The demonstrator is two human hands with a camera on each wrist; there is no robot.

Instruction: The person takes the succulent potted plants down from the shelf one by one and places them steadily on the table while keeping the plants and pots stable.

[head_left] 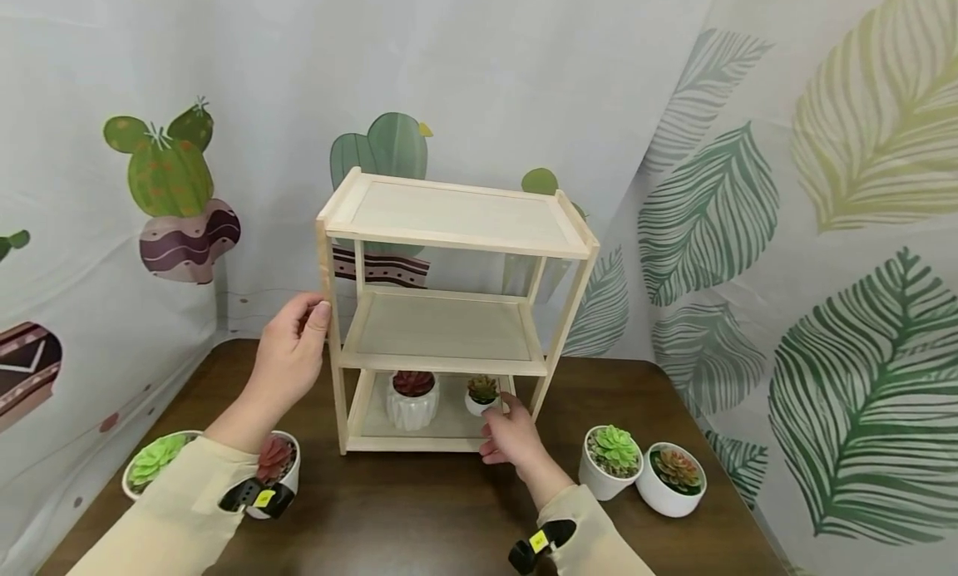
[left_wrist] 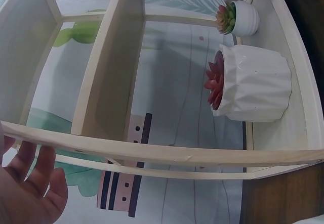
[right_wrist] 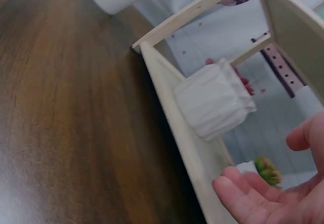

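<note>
A light wooden three-tier shelf (head_left: 441, 364) stands on the table. My left hand (head_left: 293, 343) grips its left front post, with the fingers (left_wrist: 40, 168) at the wood in the left wrist view. On the bottom tier, a white ribbed pot with a red succulent (head_left: 413, 406) stands at the left. Farther right on that tier is a small white pot with a green-brown succulent (head_left: 481, 397). My right hand (head_left: 512, 435) is beside this small pot at the tier's front right. In the right wrist view its thumb and fingers (right_wrist: 240, 193) are spread apart, holding nothing.
Two white pots, one with a bright green succulent (head_left: 614, 451) and one with an orange-green succulent (head_left: 676, 468), stand at the right. Pots with a light green succulent (head_left: 157, 460) and a red succulent (head_left: 275, 458) are partly hidden by the left sleeve. A printed curtain (head_left: 479, 77) hangs behind.
</note>
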